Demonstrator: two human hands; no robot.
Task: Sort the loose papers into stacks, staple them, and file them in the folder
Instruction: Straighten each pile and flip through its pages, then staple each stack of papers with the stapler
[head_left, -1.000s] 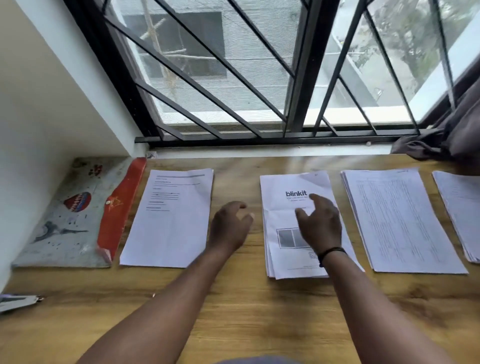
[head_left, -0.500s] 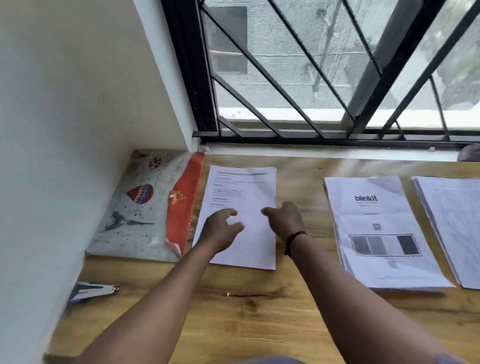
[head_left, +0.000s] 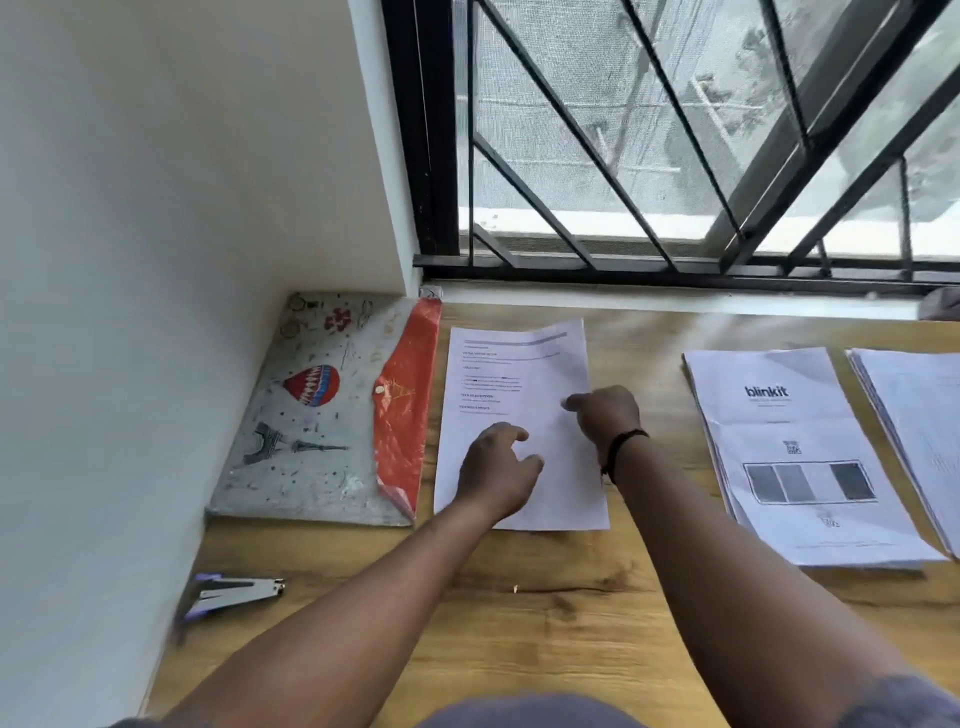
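On a wooden desk (head_left: 571, 623) tucked into a corner, white wall (head_left: 156, 260) to the left and a barred window (head_left: 675, 156) straight ahead, the paperwork is laid out in a row. Count them: three paper stacks in view, one folder, one stapler. The folder (head_left: 311, 415), grey with a balloon print and an orange flap, lies against the wall. Just beside it sits the left stack (head_left: 514, 374), then well apart the blinkit stack (head_left: 800, 457), and a third stack (head_left: 919, 415) cut off at the right edge. The stapler (head_left: 228, 592) rests alone near the front-left, by the wall. Both hands are over the left stack: the left hand (head_left: 493, 473) sits on its lower half, fingers loosely curled, gripping nothing; the right hand (head_left: 608, 415) is at its right edge, fingers bent, and whether it pinches the sheet cannot be told.
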